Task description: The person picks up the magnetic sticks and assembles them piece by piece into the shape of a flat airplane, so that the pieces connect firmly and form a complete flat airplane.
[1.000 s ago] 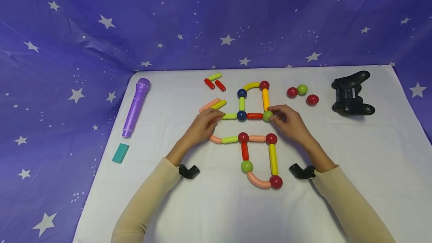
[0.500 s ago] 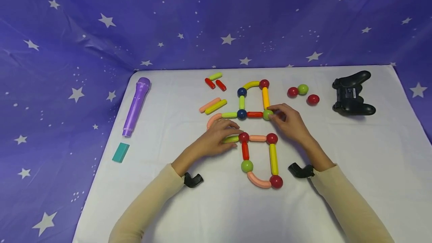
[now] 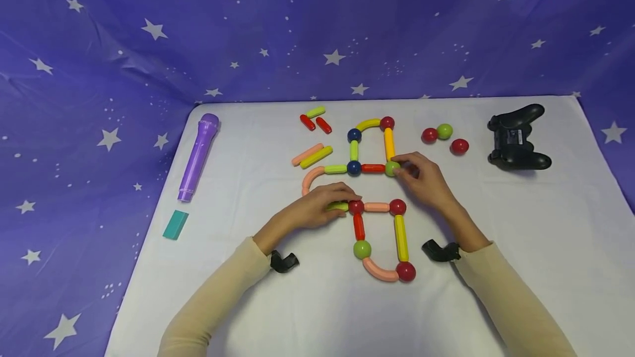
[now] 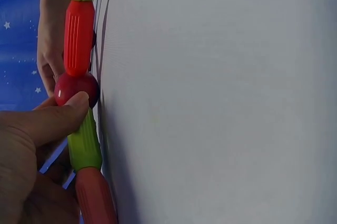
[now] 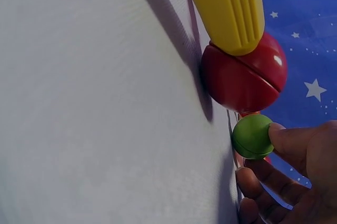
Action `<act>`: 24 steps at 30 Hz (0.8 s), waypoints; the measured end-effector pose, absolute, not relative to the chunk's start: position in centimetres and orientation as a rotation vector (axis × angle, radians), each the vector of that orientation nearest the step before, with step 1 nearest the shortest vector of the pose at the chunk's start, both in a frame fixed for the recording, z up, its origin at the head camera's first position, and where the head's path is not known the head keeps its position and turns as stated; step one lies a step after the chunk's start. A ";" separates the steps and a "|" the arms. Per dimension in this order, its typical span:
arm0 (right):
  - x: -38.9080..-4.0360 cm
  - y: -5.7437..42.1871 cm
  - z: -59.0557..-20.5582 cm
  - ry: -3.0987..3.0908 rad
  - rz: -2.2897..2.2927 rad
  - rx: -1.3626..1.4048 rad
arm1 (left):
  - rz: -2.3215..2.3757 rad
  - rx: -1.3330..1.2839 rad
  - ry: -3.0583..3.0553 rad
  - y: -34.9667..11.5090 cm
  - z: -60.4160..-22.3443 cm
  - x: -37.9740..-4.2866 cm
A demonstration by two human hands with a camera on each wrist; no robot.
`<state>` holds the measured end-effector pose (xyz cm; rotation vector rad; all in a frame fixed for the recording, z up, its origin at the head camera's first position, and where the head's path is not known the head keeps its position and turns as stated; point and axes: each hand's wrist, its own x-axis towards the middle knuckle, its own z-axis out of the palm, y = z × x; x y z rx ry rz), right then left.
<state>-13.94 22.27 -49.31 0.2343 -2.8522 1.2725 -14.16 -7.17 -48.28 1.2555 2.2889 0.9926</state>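
We see the left hand (image 3: 317, 206) pinching a red ball (image 4: 73, 87), the right hand (image 3: 424, 179) a green ball (image 5: 252, 135); only the left wrist view shows lime stick (image 4: 86, 148) meeting salmon stick (image 4: 95, 197) beside the fingers (image 3: 344, 195).

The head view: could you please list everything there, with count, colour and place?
Joined balls: 8; 4 red, 2 blue, 2 green; centre.
Joined straight sticks: 8; 3 lime, 2 red, 2 yellowish, 1 pink; centre.
Joined curved sticks: 3 or more; 1 yellow, others pink; centre, one partly hidden.
Loose balls: 3; 2 red, 1 green; right of centre.
Loose sticks: 5; 2 red, 1 lime, 1 pink, 1 yellow; left of centre.
Microphone: 1, purple, left.
Block: 1, teal, below microphone.
Game controller: 1, black, right.
Table: 1, white, underneath.
Backdrop: 1, starry purple-blue, around table.
Wrist pieces: 2, black, one per wrist.
Sleeves: 2, beige, forearms.
Left hand: 1, pinching a red ball.
Right hand: 1, pinching a green ball.
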 end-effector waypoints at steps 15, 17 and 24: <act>-10.9 23.2 -49.2 -2.770 1.256 0.159 | 0.952 1.138 2.361 -7.6 -47.8 -13.8; -9.7 23.5 -49.1 -2.791 1.258 0.161 | 0.926 1.123 2.383 -7.8 -47.7 -13.8; -7.2 24.2 -49.2 -2.911 1.277 0.357 | 0.910 1.123 2.405 -8.5 -48.0 -13.8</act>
